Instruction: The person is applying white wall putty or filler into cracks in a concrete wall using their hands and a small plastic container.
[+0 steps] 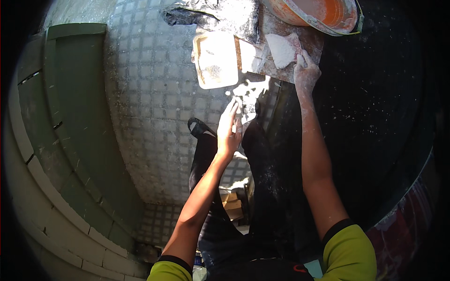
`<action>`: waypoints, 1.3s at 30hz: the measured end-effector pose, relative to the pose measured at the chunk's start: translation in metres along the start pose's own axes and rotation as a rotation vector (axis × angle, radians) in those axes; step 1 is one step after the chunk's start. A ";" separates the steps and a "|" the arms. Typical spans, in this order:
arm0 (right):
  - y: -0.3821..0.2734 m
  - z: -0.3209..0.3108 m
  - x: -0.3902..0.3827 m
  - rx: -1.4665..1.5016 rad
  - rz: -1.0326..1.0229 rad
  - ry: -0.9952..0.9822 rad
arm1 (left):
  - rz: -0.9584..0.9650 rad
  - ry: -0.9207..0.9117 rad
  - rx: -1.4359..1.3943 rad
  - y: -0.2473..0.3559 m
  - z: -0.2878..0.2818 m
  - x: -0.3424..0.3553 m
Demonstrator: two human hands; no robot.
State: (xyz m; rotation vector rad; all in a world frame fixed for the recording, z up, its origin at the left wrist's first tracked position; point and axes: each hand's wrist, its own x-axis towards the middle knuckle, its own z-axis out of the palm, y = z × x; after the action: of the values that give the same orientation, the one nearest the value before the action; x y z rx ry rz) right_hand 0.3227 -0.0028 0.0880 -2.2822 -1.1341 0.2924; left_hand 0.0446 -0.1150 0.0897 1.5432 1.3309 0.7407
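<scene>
My right hand [307, 74] is closed on the near right edge of a flat, roughly triangular piece [282, 50] thickly coated in white, with a pinkish edge. That piece is over a brown board [313, 43], and its exact kind cannot be made out. Lower and to the left, my left hand [229, 131] has its fingers stretched forward and nothing visible in them. Its fingertips are close to a glaring sunlit white patch, where detail is lost. Beyond them lies a shallow rectangular tray [200, 61] with a pale rim, its inside washed out by sunlight.
An orange bucket [341, 18] smeared with pale residue stands at the far right. A whitish crumpled sheet or bag [234, 21] lies behind the tray. Grey square-patterned tiles [150, 98] cover the floor. A green panel [79, 107] and pale blocks line the left side.
</scene>
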 end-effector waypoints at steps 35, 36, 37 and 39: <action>0.002 -0.011 -0.050 0.537 0.459 -0.711 | -0.788 0.443 -1.352 0.032 0.060 0.054; -0.005 -0.016 -0.055 0.590 0.445 -0.687 | -0.754 0.401 -1.321 0.040 0.052 0.044; -0.010 -0.017 -0.056 0.588 0.443 -0.684 | -0.753 0.398 -1.324 0.047 0.044 0.036; -0.037 -0.017 -0.057 0.677 0.381 -0.684 | -0.902 0.247 -1.203 0.057 0.022 0.027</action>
State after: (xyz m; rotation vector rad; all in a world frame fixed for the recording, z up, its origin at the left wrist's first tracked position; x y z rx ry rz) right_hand 0.2705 -0.0370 0.1202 -1.7771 -0.6955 1.4473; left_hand 0.0930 -0.0931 0.1301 -0.1210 1.1768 0.8619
